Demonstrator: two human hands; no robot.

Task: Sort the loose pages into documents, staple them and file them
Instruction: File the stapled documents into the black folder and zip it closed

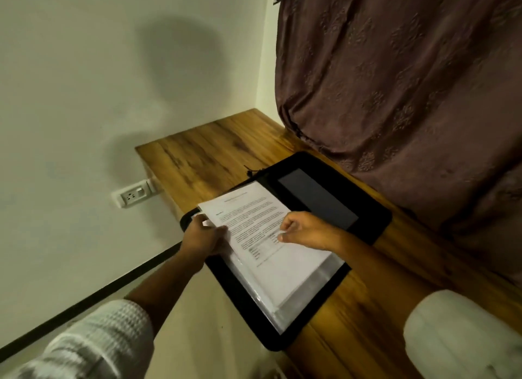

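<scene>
A black folder (375,223) lies open on the wooden desk (214,149). A stack of printed white pages (282,268) rests in its clear plastic sleeves. My left hand (202,237) grips the left edge of the pages near their top corner. My right hand (308,230) hovers on the top page with its fingers loosely curled; nothing shows between them. A stapler is not visible.
A brown patterned curtain (409,82) hangs over the desk's far right side. A white rounded object (463,336) sits at the near right of the desk. A wall socket (132,195) is on the white wall left of the desk.
</scene>
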